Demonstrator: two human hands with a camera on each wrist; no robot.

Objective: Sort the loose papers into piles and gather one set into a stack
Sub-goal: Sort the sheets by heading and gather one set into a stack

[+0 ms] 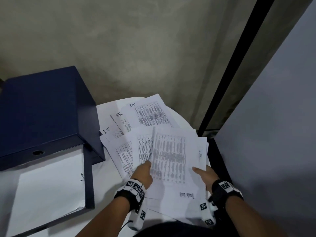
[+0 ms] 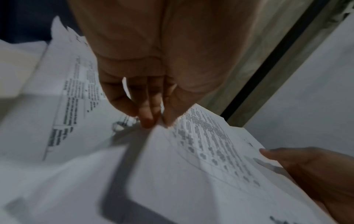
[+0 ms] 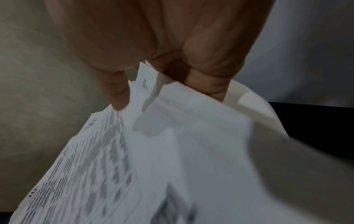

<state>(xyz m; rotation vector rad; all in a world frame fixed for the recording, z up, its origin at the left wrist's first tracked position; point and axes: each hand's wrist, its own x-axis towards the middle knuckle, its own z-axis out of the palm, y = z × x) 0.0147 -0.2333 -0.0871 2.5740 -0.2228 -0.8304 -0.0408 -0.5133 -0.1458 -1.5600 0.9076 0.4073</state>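
Two hands share one job at the lower centre of the head view. The right hand (image 1: 207, 177) grips a thick bundle of white printed sheets (image 1: 177, 170), thumb on top and fingers curled beneath, as the right wrist view shows. The left hand (image 1: 142, 173) pinches the left edge of the top printed sheet (image 2: 201, 144) between thumb and fingertips (image 2: 147, 121), peeling it away from the bundle.

More loose white papers (image 1: 135, 120), hand-marked "IT" and "HR", lie fanned on the white surface (image 1: 106, 171) just above the hands. A dark blue lever-arch binder (image 1: 42, 108) sits at left, overlapping an open dark blue folder with blank white paper (image 1: 49, 189).

To do this step well, I judge the left hand should take a single sheet only, read its heading before moving, and lay it squarely on the matching marked pile. The right hand should keep the bundle firm so lower sheets do not slide out.
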